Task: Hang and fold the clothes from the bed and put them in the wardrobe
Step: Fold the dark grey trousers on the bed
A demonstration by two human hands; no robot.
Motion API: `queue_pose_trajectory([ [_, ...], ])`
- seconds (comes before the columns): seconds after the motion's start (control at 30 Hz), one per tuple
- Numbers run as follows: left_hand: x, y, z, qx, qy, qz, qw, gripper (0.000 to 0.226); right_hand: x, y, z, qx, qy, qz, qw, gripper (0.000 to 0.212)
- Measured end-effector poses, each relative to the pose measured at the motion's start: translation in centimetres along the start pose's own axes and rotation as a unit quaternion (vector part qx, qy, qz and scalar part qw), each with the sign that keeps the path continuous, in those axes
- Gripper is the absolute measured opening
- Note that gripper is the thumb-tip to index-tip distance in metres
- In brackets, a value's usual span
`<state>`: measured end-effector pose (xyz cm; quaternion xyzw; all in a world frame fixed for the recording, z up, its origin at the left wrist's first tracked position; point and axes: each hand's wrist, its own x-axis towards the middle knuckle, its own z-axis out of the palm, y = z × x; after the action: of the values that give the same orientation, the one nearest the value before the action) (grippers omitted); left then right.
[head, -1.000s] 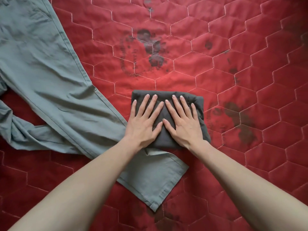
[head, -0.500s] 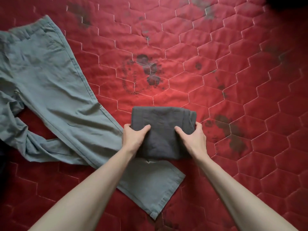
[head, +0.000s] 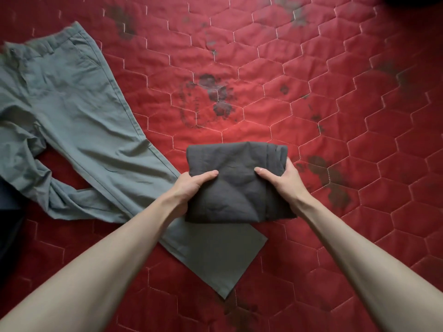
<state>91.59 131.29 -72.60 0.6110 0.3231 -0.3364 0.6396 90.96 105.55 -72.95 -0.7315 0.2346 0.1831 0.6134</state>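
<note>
A dark grey garment (head: pixel 236 180), folded into a compact rectangle, is held at the middle of the view above the red quilted bed cover (head: pixel 311 130). My left hand (head: pixel 189 188) grips its left edge with the thumb on top. On the right edge, my right hand (head: pixel 286 180) grips the same way. Grey-green trousers (head: pixel 79 130) lie spread and unfolded on the bed to the left, and one leg's hem runs under the folded garment toward me.
The bed cover has hexagon stitching and several dark stains near the middle and right. A dark gap beyond the bed's edge shows at the far left (head: pixel 9 226).
My hands went from pressing flat on the folded garment to gripping its two sides. The garment has lifted slightly and the view has pulled back.
</note>
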Motion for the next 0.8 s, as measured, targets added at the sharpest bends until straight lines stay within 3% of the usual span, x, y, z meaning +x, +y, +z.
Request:
queue_pose_trajectory([
  [0.17,-5.3,3.6,-0.4,-0.033,-0.007,0.069,0.997,0.026,-3.3,-6.0,-1.1,0.017,-0.003,-0.041,0.999,0.056],
  [0.27,-9.5,6.3,-0.9,-0.029,0.017,0.131,0.991,0.039,-6.4,-10.3,-1.7,0.022,-0.027,-0.073,0.997,0.054],
  [0.4,-16.6,8.8,-1.5,-0.036,0.06,0.196,0.978,0.043,-12.2,-15.1,-2.2,-0.062,-0.106,-0.12,0.985,0.078],
  [0.53,-23.7,8.9,-2.4,-0.032,0.086,0.232,0.968,0.053,-18.8,-18.1,-2.2,-0.041,-0.061,-0.138,0.988,0.098],
  [0.7,-32.9,9.5,-3.1,-0.054,0.106,0.258,0.959,0.069,-25.4,-22.5,-2.7,-0.033,-0.056,-0.157,0.985,0.092],
  [0.8,-38.3,10.2,-3.0,-0.073,0.131,0.258,0.954,0.052,-29.0,-25.4,-2.8,-0.044,-0.079,-0.173,0.981,0.093],
])
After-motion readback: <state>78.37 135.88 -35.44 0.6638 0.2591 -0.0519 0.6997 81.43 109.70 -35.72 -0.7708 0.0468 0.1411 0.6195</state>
